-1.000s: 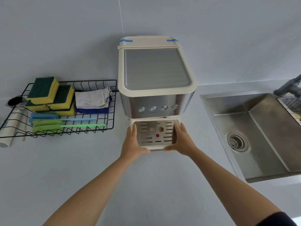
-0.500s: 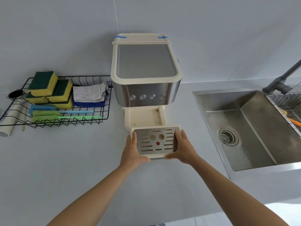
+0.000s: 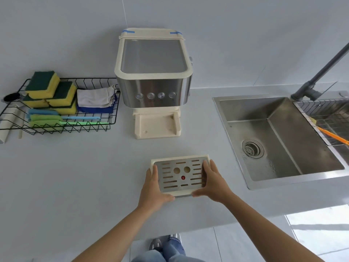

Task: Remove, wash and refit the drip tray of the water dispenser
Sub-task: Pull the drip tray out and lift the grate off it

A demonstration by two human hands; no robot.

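The cream drip tray [image 3: 181,175] with its slotted metal grille and red float dot is out of the water dispenser [image 3: 153,76] and sits well in front of it over the counter. My left hand [image 3: 154,188] grips the tray's left side and front corner. My right hand [image 3: 212,181] grips its right side. The dispenser's cream base [image 3: 156,126], where the tray sat, lies bare. Whether the tray rests on the counter or is held just above it, I cannot tell.
A steel sink [image 3: 279,137] with a drain lies to the right, a dark tap [image 3: 319,72] behind it and a wire rack with an orange brush [image 3: 332,137] at its far side. A black wire basket [image 3: 62,108] at left holds sponges, cloths and brushes. The counter's front edge is close behind the tray.
Both hands have drawn the tray out of the dispenser's base and toward me, slightly right; the base now stands uncovered. The view has tilted down.
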